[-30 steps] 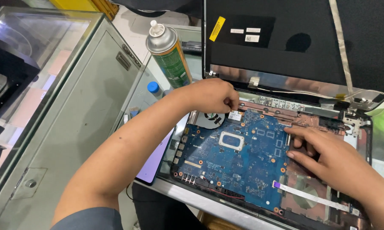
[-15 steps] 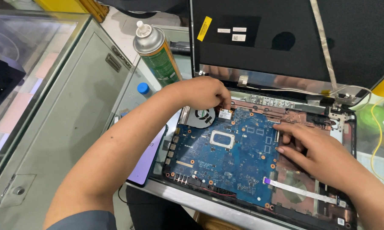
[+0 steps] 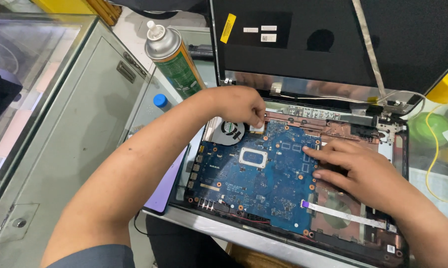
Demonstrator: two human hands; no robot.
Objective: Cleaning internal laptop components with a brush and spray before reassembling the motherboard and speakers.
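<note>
Both hands (image 3: 239,104) on blue motherboard (image 3: 256,181)

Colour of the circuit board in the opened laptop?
Blue: the flat circuit board under both hands, clearest in the head view.

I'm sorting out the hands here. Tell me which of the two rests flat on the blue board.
The right hand: its fingers lie spread across the right edge of the blue motherboard. The left hand is curled instead, fingertips pinching at the board's top edge beside the fan.

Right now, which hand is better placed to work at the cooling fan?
Left. The left hand already rests at the board's top edge, fingertips right beside the cooling fan. The right hand lies flat on the blue motherboard, farther right.
</note>
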